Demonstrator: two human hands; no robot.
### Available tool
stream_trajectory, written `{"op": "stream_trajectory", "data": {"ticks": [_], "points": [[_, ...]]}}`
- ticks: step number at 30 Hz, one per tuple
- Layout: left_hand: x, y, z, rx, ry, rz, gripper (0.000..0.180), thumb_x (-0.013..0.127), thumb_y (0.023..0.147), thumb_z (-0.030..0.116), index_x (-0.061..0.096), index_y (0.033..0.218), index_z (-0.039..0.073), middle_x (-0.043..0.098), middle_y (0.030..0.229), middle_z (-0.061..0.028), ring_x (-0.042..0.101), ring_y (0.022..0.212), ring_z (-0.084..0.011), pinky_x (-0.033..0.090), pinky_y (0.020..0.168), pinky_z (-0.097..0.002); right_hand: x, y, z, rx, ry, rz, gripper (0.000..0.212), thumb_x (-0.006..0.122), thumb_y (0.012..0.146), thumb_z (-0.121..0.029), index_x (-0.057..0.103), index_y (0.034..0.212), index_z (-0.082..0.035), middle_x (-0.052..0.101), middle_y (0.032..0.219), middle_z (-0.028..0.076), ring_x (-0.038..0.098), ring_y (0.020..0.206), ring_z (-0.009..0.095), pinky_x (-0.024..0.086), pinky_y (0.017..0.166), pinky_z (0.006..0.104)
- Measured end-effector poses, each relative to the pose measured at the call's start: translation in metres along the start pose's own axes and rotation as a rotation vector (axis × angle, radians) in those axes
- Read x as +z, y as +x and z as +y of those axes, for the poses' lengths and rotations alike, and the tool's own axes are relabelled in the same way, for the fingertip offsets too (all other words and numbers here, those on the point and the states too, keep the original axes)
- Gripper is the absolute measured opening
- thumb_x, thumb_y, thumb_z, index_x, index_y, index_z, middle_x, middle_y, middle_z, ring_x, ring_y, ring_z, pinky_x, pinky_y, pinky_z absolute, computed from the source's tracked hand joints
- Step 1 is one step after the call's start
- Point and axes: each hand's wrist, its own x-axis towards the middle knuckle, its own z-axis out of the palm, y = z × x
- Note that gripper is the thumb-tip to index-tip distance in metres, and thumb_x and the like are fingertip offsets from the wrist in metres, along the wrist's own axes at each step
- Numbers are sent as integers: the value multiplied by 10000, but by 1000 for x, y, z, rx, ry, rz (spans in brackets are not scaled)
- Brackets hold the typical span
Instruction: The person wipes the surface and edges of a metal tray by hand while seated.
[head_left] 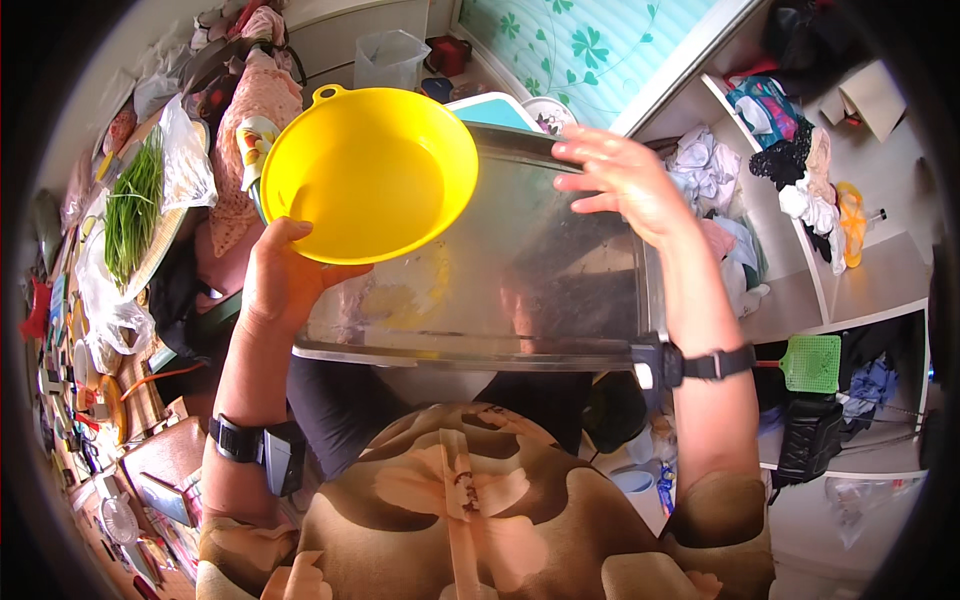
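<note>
Above the left part of a glossy grey tabletop (590,285), held a round yellow basin (385,170) in the left hand (272,275). Had its mouth facing up toward the head, with the inside and flat bottom in plain sight. Had the small ring-shaped loop (327,92) on its rim pointing away from the body and a little to the left. Being round, showed no true long axis; in this view, looked somewhat wider from side to side, slanting slightly up toward the right. Had the left hand partly closed on the near-left edge, thumb over the rim, other fingers beneath and mostly hidden. Held the right hand (622,185) open and empty, fingers parted and pointing leftward, apart from the basin and by the tabletop's far right edge; could not tell whether in contact with that edge. Wore a black device (284,458) on the left wrist and a black-strapped one (715,364) on the right. To the left, had long green vegetables (135,208) beside a white plastic bag (188,155); to the right, had heaped clothes (706,168) and a green fly swatter (812,362).
</note>
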Motion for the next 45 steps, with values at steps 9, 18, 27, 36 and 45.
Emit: {"op": "stream_trajectory", "data": {"ticks": [9, 18, 27, 36, 45], "points": [[-6, -9, 3, 52, -21, 28, 618, 508, 803, 238, 355, 1370, 46, 491, 1312, -181, 523, 1171, -363, 477, 887, -554, -18, 3, 10, -129, 9, 115, 373, 553, 926, -138, 526, 1278, -17, 619, 1189, 126, 619, 1062, 203, 540, 821, 324], [-9, -14, 1, 56, -80, -6, 613, 503, 816, 252, 368, 1380, 55, 477, 1333, -178, 499, 1194, -374, 443, 914, -564, -54, -28, 79, 294, -235, 245, 409, 489, 918, -20, 488, 1326, -34, 582, 1255, 123, 558, 1144, 227, 497, 846, 342], [7, -11, -11, 18, -91, -52, 615, 491, 812, 231, 360, 1384, 46, 483, 1326, -179, 521, 1166, -378, 430, 936, -574, -90, -50, 115, -68, -1094, 397, 293, 585, 913, -111, 603, 1205, -80, 668, 1041, 66, 641, 860, 144, 524, 651, 291], [5, -9, -31, -89, -167, -157, 586, 499, 826, 200, 377, 1384, 73, 489, 1327, -141, 508, 1190, -338, 428, 942, -573, 95, 6, -14, -477, -722, -87, 354, 644, 836, -93, 593, 1177, -15, 643, 1119, 118, 649, 950, 215, 529, 791, 318], [6, -11, -22, -101, -164, -185, 514, 511, 847, 198, 442, 1336, 51, 543, 1269, -120, 528, 1163, -298, 447, 924, -548, 118, 39, 5, -494, -979, 34, 202, 610, 876, -230, 643, 842, -34, 615, 713, 161, 603, 669, 278, 469, 628, 384]]}}
